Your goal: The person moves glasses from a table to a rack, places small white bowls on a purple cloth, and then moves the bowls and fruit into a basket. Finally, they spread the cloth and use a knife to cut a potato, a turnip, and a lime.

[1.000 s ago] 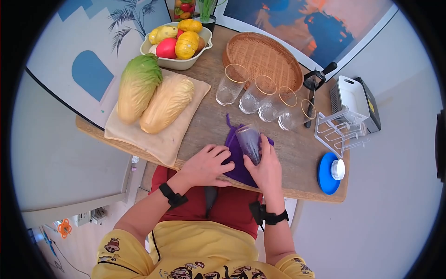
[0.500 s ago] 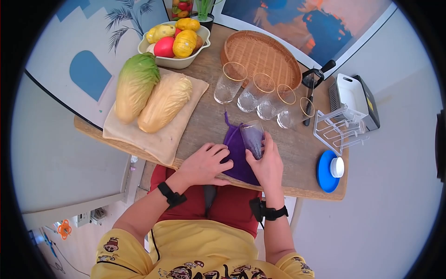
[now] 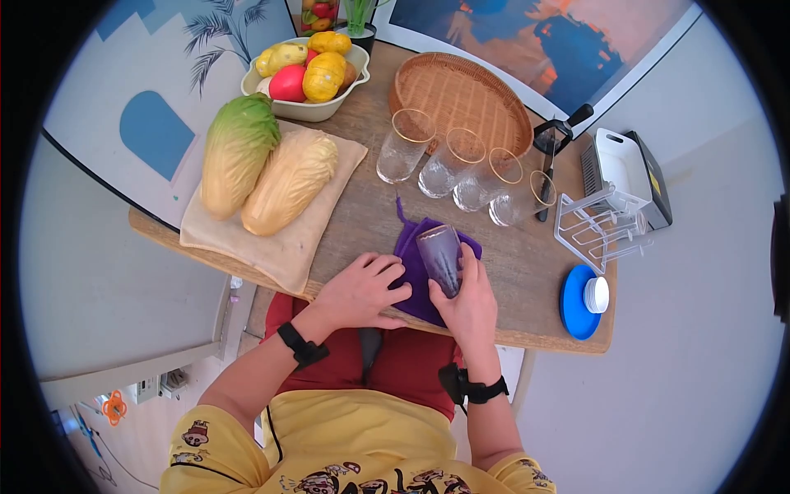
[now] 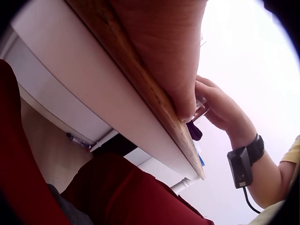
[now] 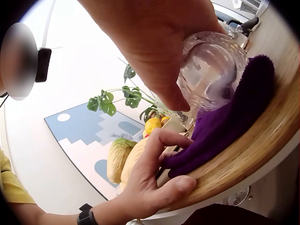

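Observation:
A clear drinking glass tilts over a purple cloth near the front table edge. My right hand grips it around its lower part, thumb on one side and fingers on the other. In the right wrist view the base of the glass faces the camera, close against the cloth. My left hand rests at the cloth's left side, its fingertips pressing on the fabric and its thumb spread toward the table edge. Beyond the cloth stand several matching gold-rimmed glasses in a row.
A round wicker tray lies behind the glasses. To the left, two cabbages rest on a beige mat, near a bowl of produce. On the right are a white wire rack and a blue plate with small white dishes.
The glass in my right hand shifted right and then came back left, toward the body, over the cloth. My left hand has stayed in place on the cloth.

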`<state>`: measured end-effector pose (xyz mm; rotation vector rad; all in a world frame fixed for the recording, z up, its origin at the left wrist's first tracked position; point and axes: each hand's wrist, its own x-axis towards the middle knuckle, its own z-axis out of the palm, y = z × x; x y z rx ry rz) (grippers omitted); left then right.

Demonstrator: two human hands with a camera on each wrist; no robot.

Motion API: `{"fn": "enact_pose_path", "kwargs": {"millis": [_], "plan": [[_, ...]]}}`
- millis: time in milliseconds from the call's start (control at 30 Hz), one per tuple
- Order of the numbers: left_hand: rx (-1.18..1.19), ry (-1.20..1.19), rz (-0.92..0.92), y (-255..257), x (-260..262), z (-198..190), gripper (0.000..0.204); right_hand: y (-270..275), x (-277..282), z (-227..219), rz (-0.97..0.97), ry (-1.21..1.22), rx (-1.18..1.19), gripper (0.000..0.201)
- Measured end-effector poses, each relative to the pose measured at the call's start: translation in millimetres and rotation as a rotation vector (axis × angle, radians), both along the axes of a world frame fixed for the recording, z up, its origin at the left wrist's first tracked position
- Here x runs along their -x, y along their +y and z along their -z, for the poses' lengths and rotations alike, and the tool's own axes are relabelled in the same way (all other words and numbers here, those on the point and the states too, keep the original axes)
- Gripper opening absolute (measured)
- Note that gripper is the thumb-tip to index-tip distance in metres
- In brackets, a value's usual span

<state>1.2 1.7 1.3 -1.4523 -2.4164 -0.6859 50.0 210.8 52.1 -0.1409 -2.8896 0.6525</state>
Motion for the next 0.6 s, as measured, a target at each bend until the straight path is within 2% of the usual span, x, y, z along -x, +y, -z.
{"fn": "enact_pose_path", "kwargs": {"millis": [233,367,433,600], "plan": [[0.013,0.0,-0.005,0,-1,-2,0.051,0,28,5,0.017,0.026,0.034,0.079],[-0.012,-0.011,0.002,-1,0,1,0.054,2,10,1,-0.059,0.03,0.063,0.078],[-0.011,-0.009,-0.003,0,-1,1,0.052,-2,-8,-8,-0.083,-0.075,0.228,0.078],[-0.011,0.006,-0.003,1,-1,0,0.052,8,-13,-1,-0.092,0.131,0.028,0.074]]}}
